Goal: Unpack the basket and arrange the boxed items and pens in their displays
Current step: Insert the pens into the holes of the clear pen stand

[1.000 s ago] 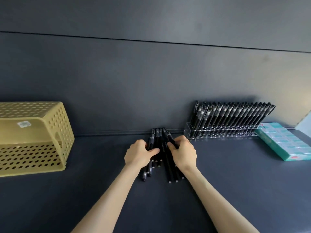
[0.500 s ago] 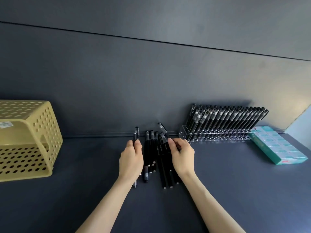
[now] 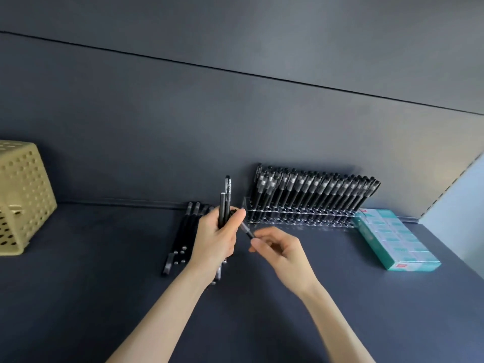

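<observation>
My left hand (image 3: pixel 216 238) grips a bundle of black pens (image 3: pixel 225 200) held upright above the dark shelf. My right hand (image 3: pixel 277 247) pinches a single black pen (image 3: pixel 247 230) whose tip points up-left toward the bundle. Several more black pens (image 3: pixel 183 231) lie side by side on the shelf, just left of my left hand. A clear pen display rack (image 3: pixel 301 216) stands against the back wall to the right, filled with a leaning row of black pens (image 3: pixel 314 189). A teal display box of small boxed items (image 3: pixel 395 238) lies right of the rack.
A yellow perforated basket (image 3: pixel 23 197) lies tipped on its side at the far left of the shelf (image 3: pixel 104 271). A dark wall rises right behind the rack. A pale panel (image 3: pixel 461 205) closes the shelf on the right.
My left hand has lifted a bundle of pens off the shelf and stood them upright. My right hand has drawn one pen out to the right. The view has shifted right.
</observation>
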{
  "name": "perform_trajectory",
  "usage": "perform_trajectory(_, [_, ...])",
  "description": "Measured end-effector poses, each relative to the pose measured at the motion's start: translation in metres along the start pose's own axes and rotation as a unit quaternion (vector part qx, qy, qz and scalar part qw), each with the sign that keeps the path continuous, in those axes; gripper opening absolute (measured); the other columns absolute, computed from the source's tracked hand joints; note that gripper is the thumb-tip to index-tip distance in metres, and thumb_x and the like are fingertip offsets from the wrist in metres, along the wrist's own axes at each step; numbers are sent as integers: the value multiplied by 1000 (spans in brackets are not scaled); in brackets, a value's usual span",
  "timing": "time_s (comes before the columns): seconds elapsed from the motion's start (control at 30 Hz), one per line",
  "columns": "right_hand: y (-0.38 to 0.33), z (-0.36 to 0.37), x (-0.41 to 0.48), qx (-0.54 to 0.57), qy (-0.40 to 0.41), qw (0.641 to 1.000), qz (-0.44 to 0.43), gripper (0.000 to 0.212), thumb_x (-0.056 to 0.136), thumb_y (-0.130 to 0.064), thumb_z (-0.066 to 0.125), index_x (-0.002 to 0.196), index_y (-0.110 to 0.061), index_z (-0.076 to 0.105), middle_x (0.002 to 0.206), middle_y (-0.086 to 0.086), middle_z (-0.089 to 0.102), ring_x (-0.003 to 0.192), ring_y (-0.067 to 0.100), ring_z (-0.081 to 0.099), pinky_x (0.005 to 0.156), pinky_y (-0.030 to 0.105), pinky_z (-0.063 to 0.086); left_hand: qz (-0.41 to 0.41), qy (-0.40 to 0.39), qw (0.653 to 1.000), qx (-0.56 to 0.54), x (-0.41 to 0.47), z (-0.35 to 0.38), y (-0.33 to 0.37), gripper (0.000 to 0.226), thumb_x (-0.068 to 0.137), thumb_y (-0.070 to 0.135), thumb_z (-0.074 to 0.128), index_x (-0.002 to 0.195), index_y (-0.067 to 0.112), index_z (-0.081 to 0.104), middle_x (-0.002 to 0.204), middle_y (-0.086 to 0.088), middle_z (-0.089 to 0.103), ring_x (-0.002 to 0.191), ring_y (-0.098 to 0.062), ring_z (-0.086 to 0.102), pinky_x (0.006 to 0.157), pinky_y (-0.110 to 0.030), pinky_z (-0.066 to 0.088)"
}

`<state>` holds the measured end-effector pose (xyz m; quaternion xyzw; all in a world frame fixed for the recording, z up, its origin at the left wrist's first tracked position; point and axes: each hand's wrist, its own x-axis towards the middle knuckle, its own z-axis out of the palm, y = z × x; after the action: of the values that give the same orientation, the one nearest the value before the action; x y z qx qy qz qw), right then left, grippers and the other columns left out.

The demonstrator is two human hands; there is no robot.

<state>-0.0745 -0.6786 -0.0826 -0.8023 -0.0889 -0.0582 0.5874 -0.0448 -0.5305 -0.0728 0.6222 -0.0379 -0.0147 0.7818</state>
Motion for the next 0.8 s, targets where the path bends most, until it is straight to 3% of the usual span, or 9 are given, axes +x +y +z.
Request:
perform_trajectory(0.07, [2, -24, -3, -21, -9, 1000, -8, 8, 88, -12, 64, 88, -19, 66, 72, -2, 68, 58, -2, 53, 59, 10, 41, 11, -2, 1000, 17, -7, 24, -5, 23, 90, 21, 63, 76, 7, 52, 48, 6, 28, 39, -8, 23, 36, -18, 20])
perform_trajectory(0.17, [9, -53, -6, -40, -31, 999, -18, 13, 86, -12, 66, 84, -24, 64, 76, 4, 67, 68, 6, 56, 68, 19, 47, 23, 8, 999, 28, -12, 52, -12, 23, 89, 22, 64, 74, 8, 54, 48, 6, 28, 39, -8, 24, 35, -18, 20])
perform_trajectory(0.23, [13, -67, -5, -61, -33, 997, -23, 14, 86, -12, 66, 83, -25, 62, 75, -3, 65, 68, 2, 56, 68, 16, 46, 26, 23, 999, 35, -15, 63, -17, 26, 90, 27, 63, 69, 15, 54, 50, 7, 29, 40, -7, 24, 35, -19, 21])
perform_trajectory(0.3, [15, -77, -1, -75, -26, 997, -26, 11, 88, -14, 64, 86, -23, 59, 75, -8, 63, 68, -1, 56, 69, 13, 45, 28, 55, 997, 41, -16, 68, -24, 29, 92, 32, 58, 74, 10, 54, 53, 8, 32, 43, -7, 25, 37, -19, 21])
perform_trajectory(0.4, [16, -88, 12, -66, 17, 997, -32, 11, 88, -15, 63, 94, -20, 55, 81, -5, 62, 78, 12, 60, 77, 26, 51, 33, 106, 993, 35, -13, 70, -34, 24, 96, 32, 50, 90, 12, 62, 53, 11, 37, 45, -5, 30, 39, -18, 26])
perform_trajectory(0.53, [15, -92, 35, -57, 83, 993, -61, 32, 87, -14, 64, 115, -15, 49, 86, -11, 59, 77, 19, 62, 73, 24, 50, 60, 121, 990, 43, -8, 70, -39, 20, 98, 33, 48, 91, 20, 61, 52, 9, 41, 47, -9, 36, 44, -23, 39])
perform_trajectory(0.67, [10, -90, 54, -21, 117, 987, -106, 63, 86, -9, 65, 137, -28, 33, 80, -6, 55, 67, 13, 57, 68, 24, 52, 93, 128, 985, 62, -2, 65, -38, 19, 97, 35, 49, 88, 23, 61, 54, 7, 36, 45, -7, 31, 41, -19, 29])
perform_trajectory(0.8, [6, -85, 70, -40, 162, 976, -141, 59, 87, -8, 64, 134, -31, 37, 76, -8, 56, 66, 15, 60, 67, 30, 53, 136, 121, 978, 98, 6, 61, -39, 18, 98, 34, 47, 90, 26, 62, 54, 12, 34, 48, -6, 28, 43, -17, 28])
